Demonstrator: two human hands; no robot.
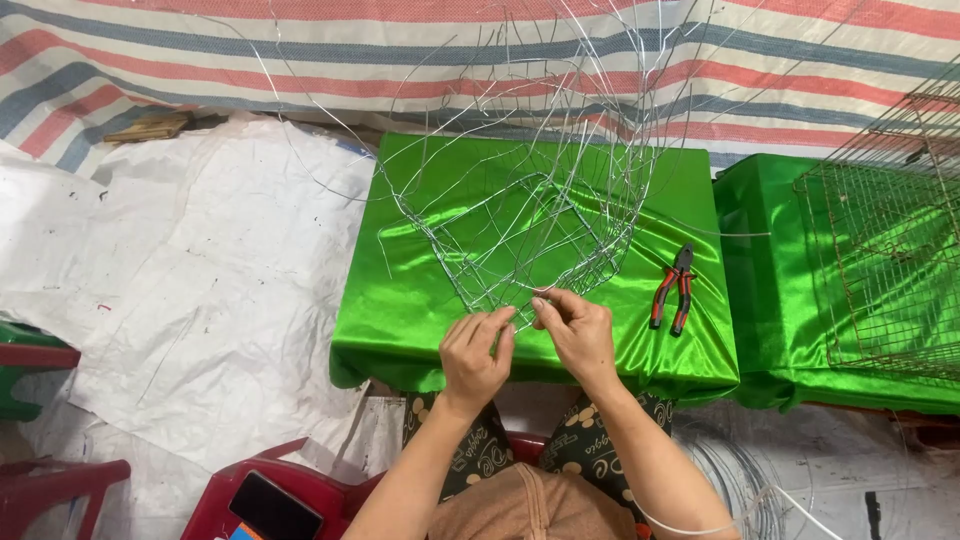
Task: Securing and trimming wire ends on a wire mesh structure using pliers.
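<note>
A half-woven frame of thin silver wire [520, 230] stands on a table covered in shiny green cloth [400, 290], its loose wire ends rising toward the top of the view. My left hand [475, 355] and my right hand [575, 330] meet at the frame's near edge. The fingertips of both pinch thin wire strands there, close together. Red-handled pliers [673, 290] lie on the cloth to the right of my right hand, untouched.
A second green-covered table [760, 250] at right carries a finished wire mesh cage [880, 260]. Red plastic stools [270, 490] with a dark phone [275, 508] sit at lower left. A wire coil [730, 480] lies on the floor at lower right. White sheeting and a striped tarp cover the ground.
</note>
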